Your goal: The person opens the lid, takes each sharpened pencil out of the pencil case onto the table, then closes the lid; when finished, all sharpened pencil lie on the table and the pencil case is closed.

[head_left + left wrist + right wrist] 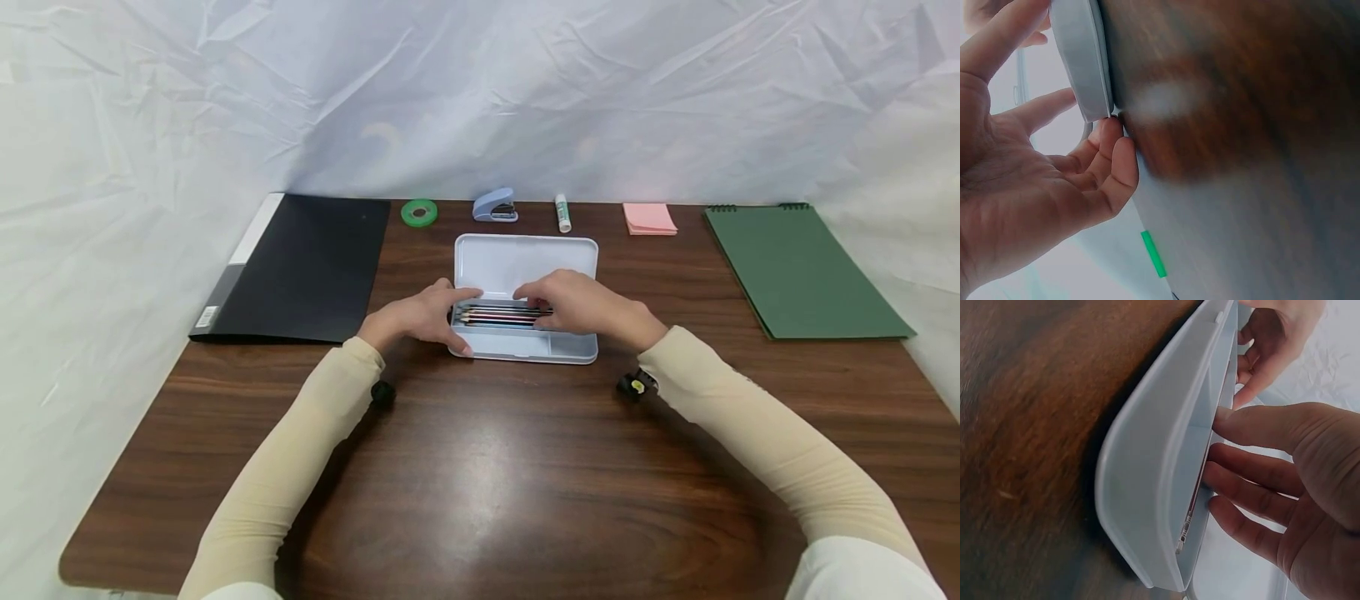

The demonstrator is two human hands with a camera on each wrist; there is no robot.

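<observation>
A pale, flat pencil case (504, 344) lies on the table with its lid raised at the back. Several pencils (495, 317) lie side by side in the long compartment, tips to the left. At the case's left end, my left hand (427, 315) holds it, thumb at the front corner and other fingers curled at the end wall (1082, 56). My right hand (577, 302) reaches in from the right, its fairly straight fingers touching the pencils. In the right wrist view, thumb and fingertips line up along a dark red pencil (1195, 494). The hand hides the pencils' right ends in the head view.
Behind the case stand a green tape roll (418, 212), a light blue stapler (495, 206), a glue stick (562, 213) and pink sticky notes (649, 219). A black folder (307, 267) lies left, a green spiral notebook (810, 271) right. White sheeting (480, 100) hangs behind.
</observation>
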